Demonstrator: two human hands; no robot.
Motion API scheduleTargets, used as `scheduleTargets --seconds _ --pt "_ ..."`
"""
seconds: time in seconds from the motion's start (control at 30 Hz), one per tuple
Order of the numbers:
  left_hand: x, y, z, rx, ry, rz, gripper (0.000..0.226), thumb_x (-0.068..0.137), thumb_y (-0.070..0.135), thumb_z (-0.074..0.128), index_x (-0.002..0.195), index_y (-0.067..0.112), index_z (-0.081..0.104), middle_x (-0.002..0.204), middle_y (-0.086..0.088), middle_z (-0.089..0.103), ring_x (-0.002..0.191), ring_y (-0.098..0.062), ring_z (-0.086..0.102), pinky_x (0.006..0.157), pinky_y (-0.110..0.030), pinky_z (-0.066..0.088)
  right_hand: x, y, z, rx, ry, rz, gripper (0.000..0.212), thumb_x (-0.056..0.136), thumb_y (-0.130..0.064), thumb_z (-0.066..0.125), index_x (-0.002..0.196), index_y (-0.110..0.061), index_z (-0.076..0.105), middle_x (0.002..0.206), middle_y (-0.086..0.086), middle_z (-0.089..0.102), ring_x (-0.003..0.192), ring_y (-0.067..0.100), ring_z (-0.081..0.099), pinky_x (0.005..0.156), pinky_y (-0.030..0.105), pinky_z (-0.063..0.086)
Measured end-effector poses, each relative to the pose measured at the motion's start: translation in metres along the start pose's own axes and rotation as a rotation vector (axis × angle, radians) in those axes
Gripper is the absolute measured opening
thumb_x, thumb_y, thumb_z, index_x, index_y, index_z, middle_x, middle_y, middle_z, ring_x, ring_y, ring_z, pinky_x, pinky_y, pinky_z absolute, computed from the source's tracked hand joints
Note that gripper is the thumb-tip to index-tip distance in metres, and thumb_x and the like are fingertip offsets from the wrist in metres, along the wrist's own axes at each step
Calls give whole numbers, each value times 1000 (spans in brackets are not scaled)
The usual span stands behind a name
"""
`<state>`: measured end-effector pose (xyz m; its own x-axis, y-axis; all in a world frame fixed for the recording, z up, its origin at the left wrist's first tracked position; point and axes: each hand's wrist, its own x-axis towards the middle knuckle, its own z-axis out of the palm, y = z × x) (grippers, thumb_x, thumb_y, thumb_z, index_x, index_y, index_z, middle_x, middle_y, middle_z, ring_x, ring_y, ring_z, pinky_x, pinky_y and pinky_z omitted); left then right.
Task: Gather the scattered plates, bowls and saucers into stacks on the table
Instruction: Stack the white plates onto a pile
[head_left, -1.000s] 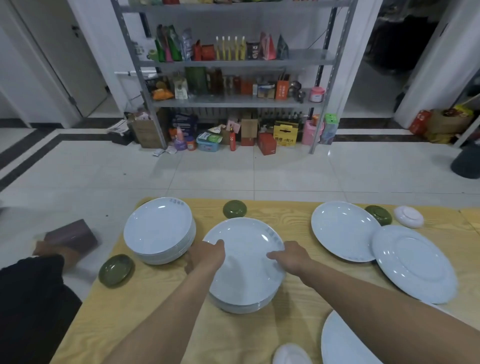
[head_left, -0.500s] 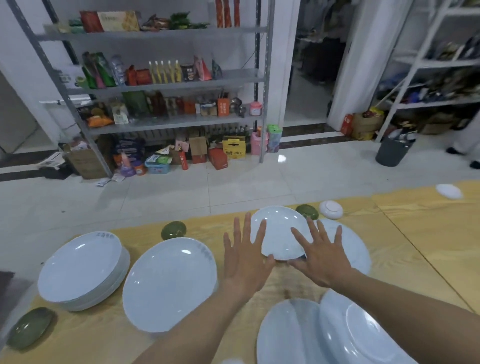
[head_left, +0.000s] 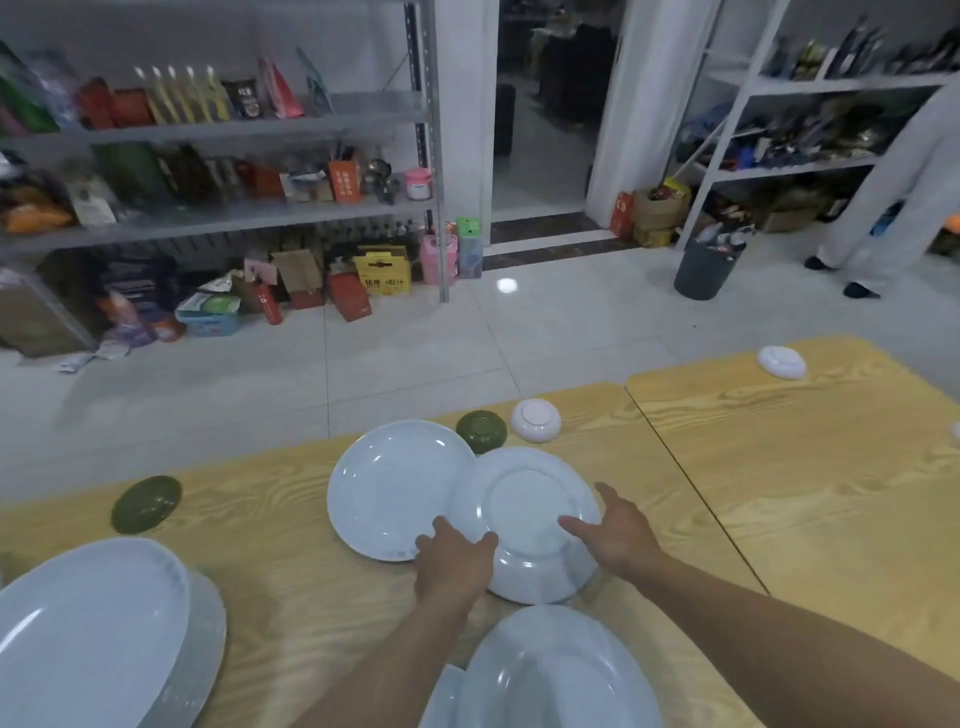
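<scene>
One overturned plate (head_left: 524, 512), base up: left hand (head_left: 454, 564) grips rim, right hand (head_left: 615, 532) rests flat.

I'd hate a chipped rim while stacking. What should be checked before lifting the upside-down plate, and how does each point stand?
1. Both hands on the upside-down plate: ok. The left hand is at its near-left rim and the right hand at its right rim.
2. Firm grip under the rim: cannot tell. The right fingers lie straight on top; the left ones are unclear.
3. Free of the upright plate: not ok. Their rims meet or overlap.
4. Clear of the green bowl: cannot tell. It sits very close to the far rim.
5. Right way up for stacking: not ok. The foot ring faces up.
6. Stack ready to receive it: ok. The plate stack stands at the left.
</scene>
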<state>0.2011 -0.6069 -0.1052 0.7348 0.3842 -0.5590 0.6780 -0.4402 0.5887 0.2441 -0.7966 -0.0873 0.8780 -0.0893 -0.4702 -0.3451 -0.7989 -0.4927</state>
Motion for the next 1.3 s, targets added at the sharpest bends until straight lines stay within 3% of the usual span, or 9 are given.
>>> scheduleTargets --seconds 0.17,0.4,0.53,0.7,0.93,1.03,1.13,1.23,1.3 --pt "29 8 23 -310 10 -229 67 82 38 68 133 4 40 133 -13 51 119 -32 51 96 -36 46 52 18 3 504 -96 278 93 82 -36 77 153 -11 23 154 10 34 136 32 39 98 38 39" --pt "43 9 36 -370 56 -216 61 75 25 81 118 8 41 123 -11 54 109 -29 52 90 -35 48 80 15 9 553 -165 359 83 63 -31 88 129 3 50 120 16 60 98 34 61 73 40 54" --pt "44 11 36 -340 81 -214 58 73 21 83 108 10 38 107 -6 51 100 -26 50 86 -34 47 97 25 17 623 -193 379 97 35 -41 90 118 -1 60 109 15 67 89 36 68 76 50 59" --pt "41 10 29 -313 96 -230 59 73 17 80 114 6 41 102 -4 49 94 -25 48 81 -31 46 82 7 6 767 -242 413 81 63 -39 89 126 0 55 111 16 66 87 32 65 60 35 52" --pt "27 19 -8 -286 141 -162 57 72 19 80 111 13 38 108 -7 51 95 -28 52 78 -35 49 68 -20 8 995 -94 404 86 62 -74 69 119 -11 62 108 9 69 94 32 66 90 45 54" --pt "15 21 -30 -356 151 -109 51 78 16 73 110 18 34 108 -6 51 93 -28 52 72 -34 49 52 -46 11 1071 29 435 92 69 -73 64 132 -8 51 121 12 63 107 35 61 94 46 51" --pt "6 17 -59 -639 110 -111 36 85 26 59 112 17 38 108 -7 52 85 -22 50 61 -30 41 33 -76 14 1181 70 444 82 78 -67 60 134 -8 46 122 12 61 109 34 59 95 45 48" --pt "5 3 -90 -931 82 -105 51 72 48 50 113 18 51 106 -4 59 89 -21 54 81 -36 47 13 -105 18 1203 71 394 57 89 -60 45 120 -13 51 108 9 60 94 30 58 80 37 48" --pt "2 -10 -110 -1015 86 -62 47 86 53 49 119 19 52 107 3 60 96 -16 56 94 -38 45 0 -124 26 1220 34 316 43 94 -51 38 105 -13 56 99 8 61 79 26 57 67 32 45"
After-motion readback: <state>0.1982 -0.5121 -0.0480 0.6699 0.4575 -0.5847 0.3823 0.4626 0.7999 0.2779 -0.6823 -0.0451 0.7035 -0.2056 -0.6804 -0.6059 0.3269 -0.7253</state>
